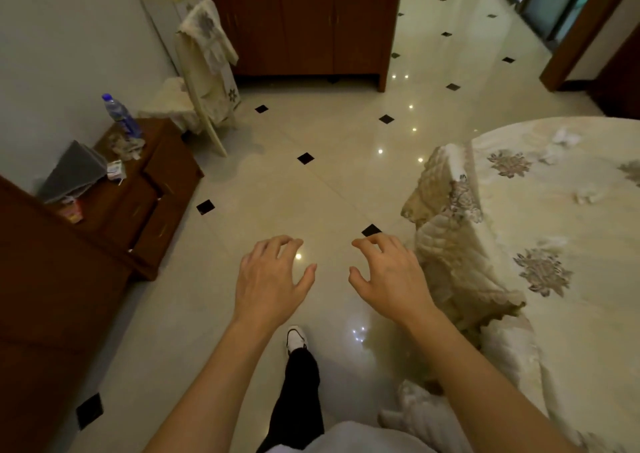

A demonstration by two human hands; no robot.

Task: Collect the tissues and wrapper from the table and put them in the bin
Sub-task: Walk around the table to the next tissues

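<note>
My left hand (272,279) and my right hand (389,274) hover side by side above the shiny floor, fingers spread and curled, holding nothing. To the right stands a round table (571,244) under a cream floral cloth. Crumpled white tissues lie on it: one at the far edge (564,137), another near the right border (587,196). No bin is in view, and I cannot make out a wrapper on the table.
A cloth-covered chair (450,230) sits against the table beside my right hand. A low wooden cabinet (145,189) at the left carries a water bottle (121,116), papers and small packets. A draped chair (207,68) and a dark wardrobe (311,19) stand farther back.
</note>
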